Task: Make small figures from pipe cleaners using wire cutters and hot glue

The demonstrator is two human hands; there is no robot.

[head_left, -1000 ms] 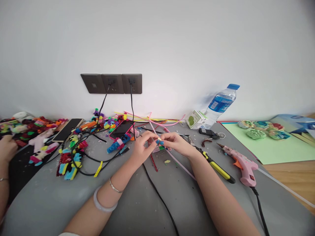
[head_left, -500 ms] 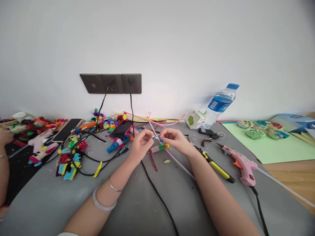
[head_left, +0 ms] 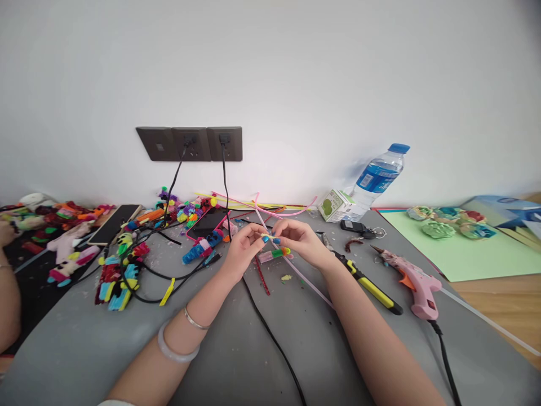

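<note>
Drawn slightly apart since a second ago, left hand (head_left: 244,249) and right hand (head_left: 301,242) pinch a small pale-yellow piece (head_left: 270,237) between them, above the grey table (head_left: 236,349) near a pink-and-green strip (head_left: 273,255).

Two hands (head_left: 245,248), one co-worker's hand (head_left: 5,232), two plugs (head_left: 224,138), three wall plates (head_left: 154,145), two phones (head_left: 115,224); five paper flowers (head_left: 438,229), one bottle (head_left: 376,180), one box (head_left: 332,205), one glue gun (head_left: 418,283), one cutter (head_left: 372,289)
</note>
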